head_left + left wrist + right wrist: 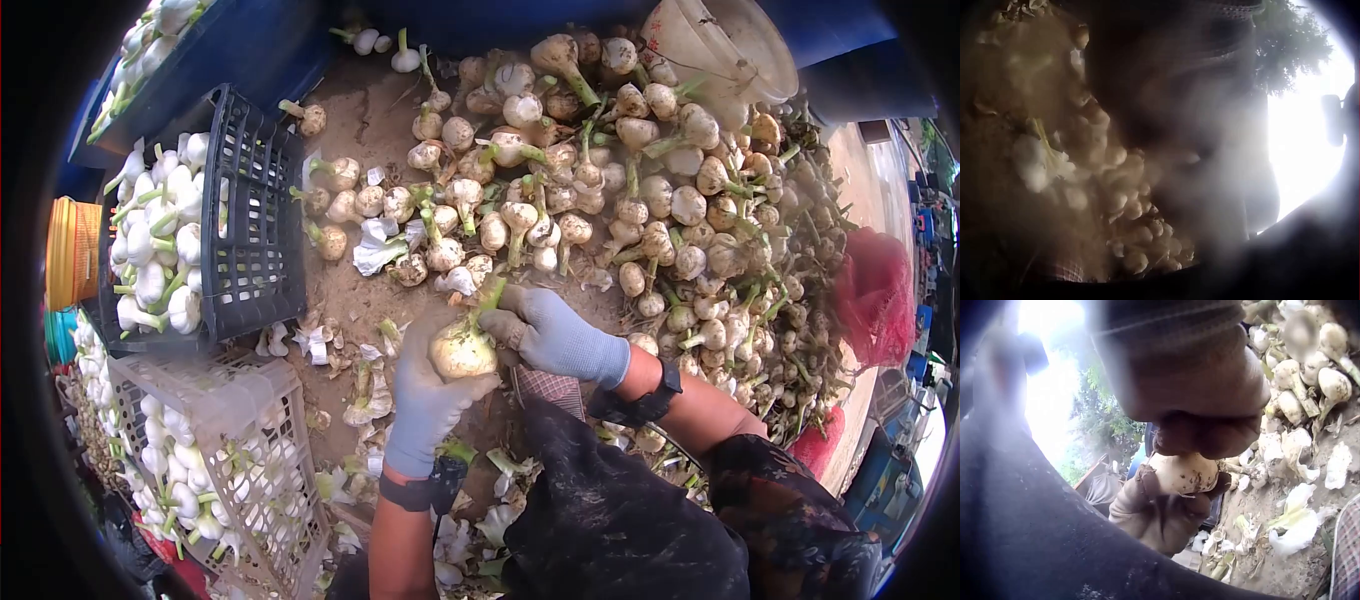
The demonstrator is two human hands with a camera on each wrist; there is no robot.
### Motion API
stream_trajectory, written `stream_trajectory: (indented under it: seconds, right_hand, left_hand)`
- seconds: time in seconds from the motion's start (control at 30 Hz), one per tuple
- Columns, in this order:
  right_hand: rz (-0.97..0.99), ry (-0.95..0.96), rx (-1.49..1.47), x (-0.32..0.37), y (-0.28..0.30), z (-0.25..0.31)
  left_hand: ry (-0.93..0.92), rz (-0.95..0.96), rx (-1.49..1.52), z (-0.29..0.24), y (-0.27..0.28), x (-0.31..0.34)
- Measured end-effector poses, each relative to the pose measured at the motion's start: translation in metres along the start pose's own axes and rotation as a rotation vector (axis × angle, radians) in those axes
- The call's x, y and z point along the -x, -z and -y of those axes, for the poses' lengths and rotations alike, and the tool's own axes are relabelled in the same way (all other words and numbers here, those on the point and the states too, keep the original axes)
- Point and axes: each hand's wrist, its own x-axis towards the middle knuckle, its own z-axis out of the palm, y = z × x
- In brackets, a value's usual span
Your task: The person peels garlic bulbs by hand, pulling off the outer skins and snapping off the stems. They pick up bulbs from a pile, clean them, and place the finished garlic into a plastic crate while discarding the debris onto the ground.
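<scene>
A garlic bulb (463, 354) with a green stem stub and dirt-flecked skin is held in my gloved left hand (425, 385), fingers and thumb curled round it. My gloved right hand (560, 335) is against the stem side, its fingers bent and pinching at the bulb's outer skin. Seen from the right wrist, the bulb (1188, 474) sits between both hands, pale with brown specks. The left wrist view is hazy, and the bulb is hidden there behind a dark hand. Many unpeeled garlic bulbs (520, 215) lie on the ground just beyond my hands.
To the left stand a black crate (250, 200) and a white crate (270, 430), both holding cleaner white garlic. A larger garlic heap (740, 220) spreads at right, near a red mesh bag (875, 300). A whitish bucket (715, 50) lies tipped at the back. Peeled skins (370, 385) litter the ground.
</scene>
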Motion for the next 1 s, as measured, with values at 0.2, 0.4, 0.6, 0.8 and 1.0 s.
stream_trajectory:
  seconds: [0.2,0.4,0.6,0.8,1.0]
  right_hand:
    - [-0.080,0.252,0.746,-0.003,-0.022,-0.002]
    - [-0.075,0.166,-0.575,-0.015,-0.036,-0.026]
    - [0.139,-0.054,-0.304,0.001,-0.038,-0.016]
    - [0.194,-0.228,-0.230,0.000,-0.030,-0.017]
    - [-0.080,0.084,0.663,-0.006,-0.013,-0.025]
  left_hand:
    - [0.364,-0.130,1.238,0.013,0.018,0.017]
    - [0.159,-0.059,0.821,0.004,0.008,0.015]
    - [0.379,-0.095,0.727,0.007,0.035,0.022]
    - [-0.007,-0.173,0.278,0.000,0.010,0.021]
    - [0.436,-0.195,0.360,-0.017,0.021,0.024]
